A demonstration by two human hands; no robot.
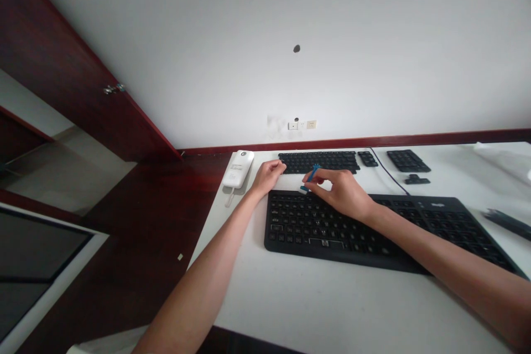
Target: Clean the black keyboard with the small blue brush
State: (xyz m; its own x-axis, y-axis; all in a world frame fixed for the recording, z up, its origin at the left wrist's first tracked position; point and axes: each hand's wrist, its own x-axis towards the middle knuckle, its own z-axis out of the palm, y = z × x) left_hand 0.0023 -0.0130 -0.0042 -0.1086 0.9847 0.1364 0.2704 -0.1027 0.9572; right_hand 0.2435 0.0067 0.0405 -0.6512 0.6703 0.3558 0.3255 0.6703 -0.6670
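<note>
My right hand [342, 191] pinches a small blue brush [315, 169] just above the far edge of the black keyboard [352, 257]. The brush's lower end looks pale. Many keycaps are off this keyboard, leaving its bare key sockets showing. My left hand [269, 175] rests on the white table with its fingers curled, beside the left end of the loose black keycaps [317, 161]. Whatever those fingers may hold is hidden. The loose keycaps lie in rows behind the keyboard.
Left of my hand lies a white handheld device [239, 170] with a strap. More keycaps form a small block [367, 159], a number-pad block [409, 160] and an arrow group [416, 179]. A dark cable [390, 171] runs behind the keyboard. A black object [509, 223] lies at right.
</note>
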